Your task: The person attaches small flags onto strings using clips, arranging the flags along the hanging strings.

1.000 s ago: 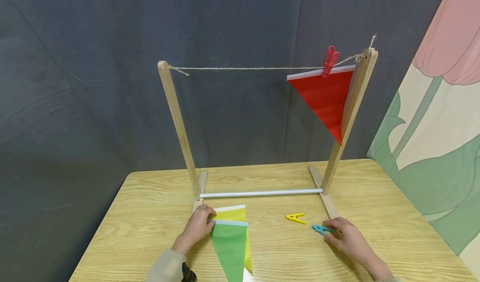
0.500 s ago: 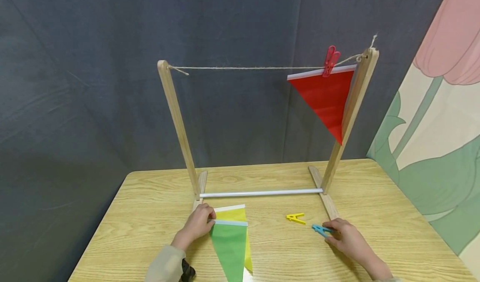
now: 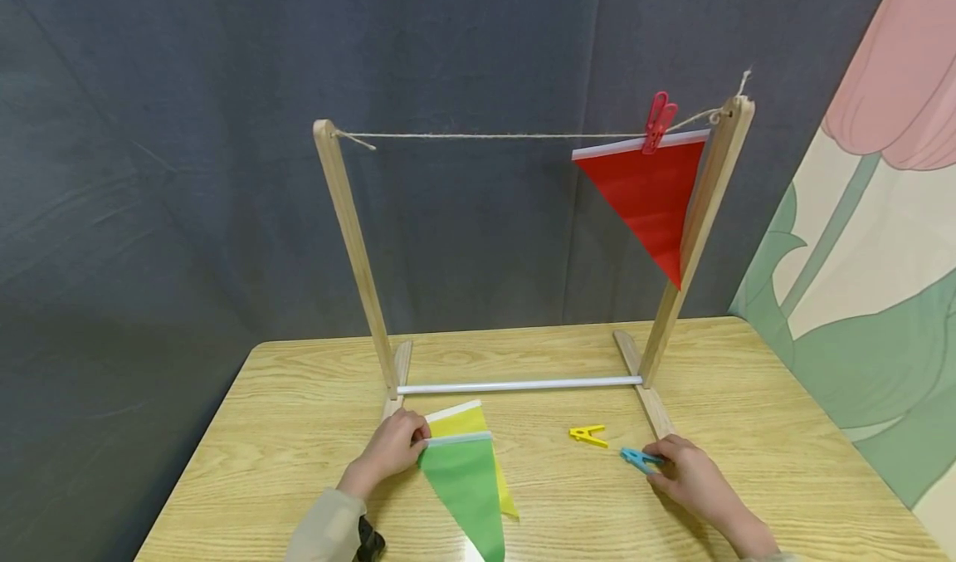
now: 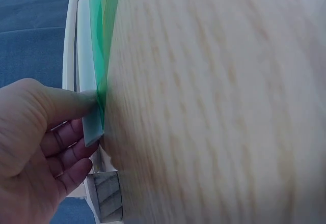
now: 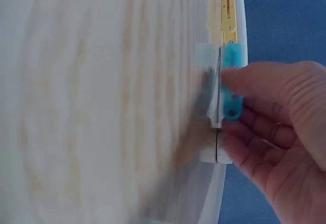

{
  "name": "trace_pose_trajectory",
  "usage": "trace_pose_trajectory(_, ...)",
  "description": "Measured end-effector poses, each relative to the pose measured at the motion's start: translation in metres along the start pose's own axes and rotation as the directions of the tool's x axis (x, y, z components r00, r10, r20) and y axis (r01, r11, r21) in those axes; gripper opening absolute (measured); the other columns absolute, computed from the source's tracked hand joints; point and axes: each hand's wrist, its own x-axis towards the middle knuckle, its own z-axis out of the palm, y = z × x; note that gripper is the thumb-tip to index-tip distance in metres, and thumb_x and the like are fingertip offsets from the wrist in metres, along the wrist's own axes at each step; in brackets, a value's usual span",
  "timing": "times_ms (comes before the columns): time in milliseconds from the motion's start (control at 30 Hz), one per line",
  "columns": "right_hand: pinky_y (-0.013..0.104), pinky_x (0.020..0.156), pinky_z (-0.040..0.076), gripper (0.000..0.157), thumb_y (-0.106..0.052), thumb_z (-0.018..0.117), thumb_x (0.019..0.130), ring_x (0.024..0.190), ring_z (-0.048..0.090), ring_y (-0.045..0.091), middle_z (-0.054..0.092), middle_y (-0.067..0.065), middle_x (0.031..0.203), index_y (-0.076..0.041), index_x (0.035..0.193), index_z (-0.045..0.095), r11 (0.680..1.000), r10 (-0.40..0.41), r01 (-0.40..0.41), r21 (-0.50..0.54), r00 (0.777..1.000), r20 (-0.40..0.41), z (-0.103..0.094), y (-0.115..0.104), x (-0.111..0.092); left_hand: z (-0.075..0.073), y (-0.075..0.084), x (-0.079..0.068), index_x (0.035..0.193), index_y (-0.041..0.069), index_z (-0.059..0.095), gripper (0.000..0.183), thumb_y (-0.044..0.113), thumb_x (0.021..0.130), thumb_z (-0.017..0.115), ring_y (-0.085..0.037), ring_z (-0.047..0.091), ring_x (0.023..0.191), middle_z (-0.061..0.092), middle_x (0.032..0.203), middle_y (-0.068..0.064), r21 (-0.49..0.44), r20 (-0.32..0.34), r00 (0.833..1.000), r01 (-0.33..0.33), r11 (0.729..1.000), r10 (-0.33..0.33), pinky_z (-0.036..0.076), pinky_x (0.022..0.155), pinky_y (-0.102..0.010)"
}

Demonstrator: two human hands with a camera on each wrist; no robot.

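My left hand (image 3: 392,443) pinches the top left corner of a green triangular flag (image 3: 466,483) with a pale band along its top. Beneath that flag lies a yellow flag (image 3: 461,419), partly covered, its white band showing above. In the left wrist view, thumb and fingers grip the end of the pale band (image 4: 87,56). Over at the right, my right hand (image 3: 695,475) holds a blue clothespin (image 3: 638,460) between thumb and fingers, low over the table. The right wrist view shows the thumb on the blue clothespin's side (image 5: 233,104).
A wooden stand rises at the back, with a left post (image 3: 351,246), a right post (image 3: 705,213) and a white bottom rod (image 3: 523,385). From its string (image 3: 463,136) hangs a red flag (image 3: 650,197) under a red clothespin (image 3: 657,122). A yellow clothespin (image 3: 588,435) lies on the table (image 3: 553,504).
The green and yellow flags have swung, their lower tips shifting right and their top bands tilting up at the right. Both hands have stayed nearly in place.
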Motion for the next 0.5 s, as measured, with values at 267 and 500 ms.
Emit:
trace_pose_trajectory(267,0.030,0.065,0.053,0.028,0.004,0.080,0.064,0.075,0.059,0.008,0.057,-0.008,0.084,-0.007,0.086,0.066,0.998,-0.063,0.063,-0.001,0.996,-0.064,0.001,-0.002,0.001,-0.005,-0.002,-0.002,0.073,0.009,0.065,0.013,-0.002,0.077,0.070,-0.006,0.044,0.067,0.054,0.069,0.008,-0.101,-0.013,0.999,-0.033,0.994,0.032,0.041,0.060,-0.022)
trace_pose_trajectory(500,0.028,0.064,0.051,0.028,0.003,0.080,0.064,0.074,0.057,0.006,0.058,-0.010,0.083,-0.009,0.086,0.067,0.999,-0.052,0.051,-0.012,0.996,-0.072,-0.001,-0.005,0.002,-0.014,0.000,-0.001,0.078,0.005,0.063,0.011,-0.004,0.083,0.063,-0.006,0.052,0.069,0.058,0.074,0.004,-0.322,0.051,0.998,-0.005,0.947,0.023,0.048,0.063,-0.022)
